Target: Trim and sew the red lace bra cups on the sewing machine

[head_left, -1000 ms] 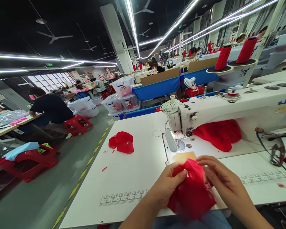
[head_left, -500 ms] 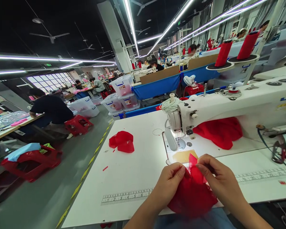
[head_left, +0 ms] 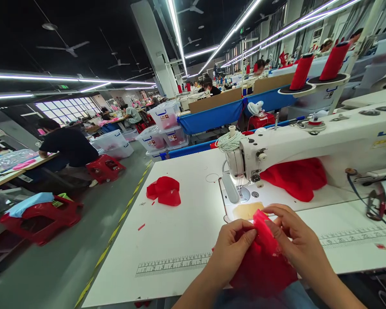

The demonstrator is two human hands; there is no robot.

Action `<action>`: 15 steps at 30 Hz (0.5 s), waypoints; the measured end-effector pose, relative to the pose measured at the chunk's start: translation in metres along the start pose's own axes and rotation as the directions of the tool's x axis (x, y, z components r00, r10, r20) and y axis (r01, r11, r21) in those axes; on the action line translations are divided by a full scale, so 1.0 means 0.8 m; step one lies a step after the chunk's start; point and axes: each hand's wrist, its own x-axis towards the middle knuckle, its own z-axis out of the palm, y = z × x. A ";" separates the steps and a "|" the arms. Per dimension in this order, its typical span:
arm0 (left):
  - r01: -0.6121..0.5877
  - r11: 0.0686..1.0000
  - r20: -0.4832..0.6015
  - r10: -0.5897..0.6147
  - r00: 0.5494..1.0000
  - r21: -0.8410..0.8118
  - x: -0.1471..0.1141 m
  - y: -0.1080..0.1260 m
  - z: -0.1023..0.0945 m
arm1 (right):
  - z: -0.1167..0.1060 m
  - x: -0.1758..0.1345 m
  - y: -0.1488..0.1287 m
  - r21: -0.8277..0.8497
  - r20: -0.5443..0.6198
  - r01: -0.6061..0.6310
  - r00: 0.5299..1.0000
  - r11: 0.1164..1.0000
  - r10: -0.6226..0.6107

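A piece of sheer red fabric (head_left: 263,270) hangs between my two hands at the front edge of the white sewing table (head_left: 176,231). My left hand (head_left: 233,244) pinches its upper left side between thumb and fingers. On the other side, my right hand (head_left: 291,236) is closed on the fabric's upper edge, the index finger bent over the top. Just beyond my hands are the needle plate (head_left: 243,194) and presser foot area of a white sewing machine (head_left: 296,143). More red fabric (head_left: 297,178) lies bunched under the machine's arm.
Red fabric pieces (head_left: 164,191) lie on the table's left part, near a small red scrap (head_left: 141,227). A printed ruler (head_left: 172,264) runs along the front. Two red thread cones (head_left: 302,73) stand behind the machine. A co-worker (head_left: 67,143) sits at left by red stools (head_left: 105,168).
My left hand has shifted slightly right, closer to my right hand. The fabric's upper edge now looks folded over between the fingers, and its lower part has swung slightly right.
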 end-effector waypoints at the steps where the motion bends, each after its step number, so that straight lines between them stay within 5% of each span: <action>1: -0.017 1.000 -0.011 0.017 1.000 0.013 -0.001 0.000 0.000 | -0.004 0.001 0.000 -0.012 0.013 0.061 0.998 0.998 -0.061; 7: -0.194 0.974 0.040 0.190 0.981 0.117 -0.005 0.001 0.006 | -0.008 0.001 -0.014 -0.001 0.199 0.146 0.970 0.989 -0.143; 13: -0.080 0.995 0.022 0.079 0.997 0.060 0.004 -0.009 -0.002 | -0.015 0.003 -0.009 -0.121 -0.142 0.081 0.985 0.989 -0.098; 15: -0.073 0.997 0.032 0.073 0.997 0.016 0.006 -0.011 -0.007 | -0.020 0.008 -0.005 -0.116 -0.110 0.096 0.988 0.989 -0.109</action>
